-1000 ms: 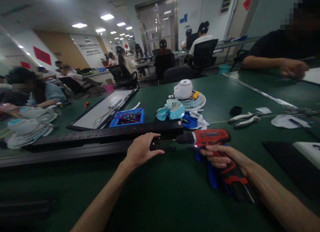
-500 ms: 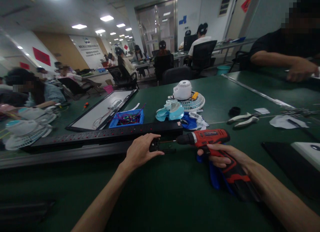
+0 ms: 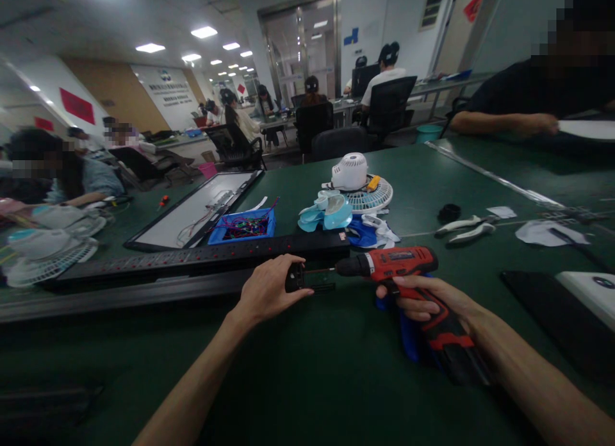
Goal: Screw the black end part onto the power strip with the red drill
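Note:
My right hand is wrapped round the grip of a red and black cordless drill, its index finger by the trigger. The drill points left, and its long thin bit reaches to the end of a black bar lying on the green table. At that end my left hand is closed round a small black end piece, thumb below and fingers above. Whether the bit sits in a screw is too small to tell. Behind the bar lies a long black power strip with red switches.
Past the strip are a blue basket of wires, light-blue fan blades and a white fan. Pliers and a black panel lie to the right. A co-worker's hand holds a white sheet across the table.
My hands and the drill keep nearly the same pose, with a slight shift of the whole view. At the far right, the co-worker's arm has moved left, and a white sheet now shows in the hand.

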### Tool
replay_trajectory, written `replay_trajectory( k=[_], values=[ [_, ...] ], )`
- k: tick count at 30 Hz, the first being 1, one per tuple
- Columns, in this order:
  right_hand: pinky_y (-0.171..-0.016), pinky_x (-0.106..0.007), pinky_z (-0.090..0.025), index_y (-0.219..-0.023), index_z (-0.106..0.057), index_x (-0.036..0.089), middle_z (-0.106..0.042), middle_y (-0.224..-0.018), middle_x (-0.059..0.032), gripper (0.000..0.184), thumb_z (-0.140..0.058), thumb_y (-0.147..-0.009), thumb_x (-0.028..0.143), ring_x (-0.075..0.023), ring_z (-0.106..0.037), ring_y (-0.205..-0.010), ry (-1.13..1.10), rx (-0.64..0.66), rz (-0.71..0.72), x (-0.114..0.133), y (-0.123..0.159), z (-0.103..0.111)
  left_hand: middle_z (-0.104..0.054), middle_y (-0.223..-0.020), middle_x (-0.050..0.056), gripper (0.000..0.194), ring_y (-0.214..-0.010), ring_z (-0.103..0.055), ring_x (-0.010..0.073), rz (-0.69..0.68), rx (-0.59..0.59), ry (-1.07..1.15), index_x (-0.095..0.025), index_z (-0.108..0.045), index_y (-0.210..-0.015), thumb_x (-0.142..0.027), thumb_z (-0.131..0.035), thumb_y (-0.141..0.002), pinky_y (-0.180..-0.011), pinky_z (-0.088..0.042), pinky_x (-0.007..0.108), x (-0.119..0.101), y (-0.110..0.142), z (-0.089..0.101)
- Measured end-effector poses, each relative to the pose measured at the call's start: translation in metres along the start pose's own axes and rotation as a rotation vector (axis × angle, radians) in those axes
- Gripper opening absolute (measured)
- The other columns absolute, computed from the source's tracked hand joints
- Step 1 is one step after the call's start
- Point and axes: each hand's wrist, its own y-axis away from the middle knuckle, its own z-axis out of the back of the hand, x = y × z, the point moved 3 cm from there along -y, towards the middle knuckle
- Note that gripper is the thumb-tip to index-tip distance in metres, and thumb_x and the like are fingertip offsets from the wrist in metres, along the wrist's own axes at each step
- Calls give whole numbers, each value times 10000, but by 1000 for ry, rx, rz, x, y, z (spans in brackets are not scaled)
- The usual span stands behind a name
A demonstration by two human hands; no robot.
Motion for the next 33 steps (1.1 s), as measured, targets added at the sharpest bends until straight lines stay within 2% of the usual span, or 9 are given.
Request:
replay_trajectory(
  k=[4,8,14,18,20,22,24,29,33],
  values=[
    [-413,-98,-393,-997,-802,47,-381,-427,117,330,-774,-900,362,-14,-174,-367,2,-12,-1,0,0,-2,-704,-1215,59,532,-1094,-704,286,6,-6,23,-250,-561,-1293,-424,-807,-854,-966,-555,444,-2,-1,1],
    [-424,-103,-397,-1006,-806,44,-387,-420,115,325,-774,-904,351,-15,-161,-373,11,-17,4,0,0,-6,-699,-1255,53,692,-1150,-688,283,11,-22,76,-262,-516,-1377,-511,-844,-821,-1010,-539,453,0,-2,0],
    [-448,-114,-432,-1013,-815,56,-396,-424,112,336,-793,-895,370,-17,-213,-379,29,-13,-16,1,2,-6,-699,-1189,28,362,-1064,-694,251,23,-33,120,-261,-611,-1193,-458,-754,-924,-915,-551,408,1,-1,3],
    [-471,-126,-471,-1063,-803,28,-449,-444,95,376,-811,-891,363,-20,-328,-385,6,-78,-33,2,5,-5,-699,-1198,43,469,-1095,-691,264,16,-36,112,-252,-587,-1268,-465,-779,-897,-955,-549,422,-2,-2,4],
    [-475,-134,-493,-1088,-798,53,-622,-556,34,344,-827,-882,327,-15,-391,-396,-22,-110,-27,3,5,-5,-696,-1200,51,559,-1104,-689,277,30,-39,88,-244,-581,-1282,-520,-814,-856,-968,-548,439,-1,-2,3],
    [-477,-144,-518,-1143,-783,96,-792,-830,-64,344,-837,-872,301,-13,-460,-427,-39,-143,-28,5,5,-5,-693,-1192,55,543,-1089,-689,281,39,-35,68,-236,-595,-1236,-533,-824,-843,-949,-553,443,0,-3,2],
    [-477,-155,-543,-1197,-762,118,-820,-1043,-129,378,-838,-870,291,-28,-532,-465,-38,-177,-51,7,5,-6,-687,-1189,59,479,-1082,-683,279,29,-31,59,-230,-598,-1208,-498,-806,-870,-935,-554,441,0,-3,2],
    [-563,-221,-631,-1208,-747,75,-822,-1037,-171,346,-758,-939,293,-111,-688,-590,-1,-237,-102,9,6,-10,-677,-1216,65,445,-1097,-673,274,-12,-11,56,-232,-578,-1250,-440,-772,-907,-958,-544,442,-1,-2,2],
    [-530,-205,-613,-1167,-765,89,-825,-970,-136,299,-760,-937,279,-91,-652,-542,13,-226,-76,9,6,-12,-676,-1252,66,563,-1138,-670,279,-9,-22,57,-238,-553,-1303,-483,-816,-869,-999,-532,449,-1,-3,1]
  ],
)
